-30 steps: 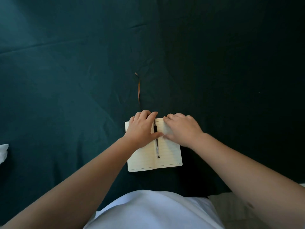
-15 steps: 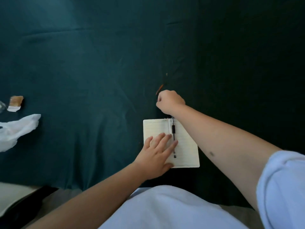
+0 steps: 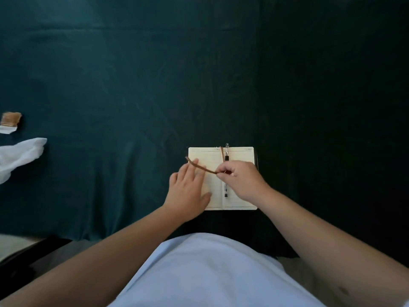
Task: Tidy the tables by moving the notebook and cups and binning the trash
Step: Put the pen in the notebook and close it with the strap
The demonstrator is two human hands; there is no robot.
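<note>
An open lined notebook [image 3: 240, 155] lies on the dark green tablecloth [image 3: 132, 85] near the front edge. A black pen [image 3: 226, 189] rests along its centre fold. My left hand [image 3: 188, 191] lies flat, fingers apart, on the left page. My right hand [image 3: 243, 180] hovers over the right page and pinches the notebook's brown ribbon bookmark [image 3: 200, 166], which runs from the top of the spine [image 3: 222, 152] through my fingers, its free end over the left page.
At the left edge lie a crumpled white tissue [image 3: 20, 156] and a small brown and white wrapper [image 3: 10, 121]. The table's front edge runs just below the notebook, with my white shirt [image 3: 210, 273] beneath it.
My right hand, which reached past the notebook's top for the ribbon, has drawn back over the pages with the ribbon pinched. My left hand stays on the left page.
</note>
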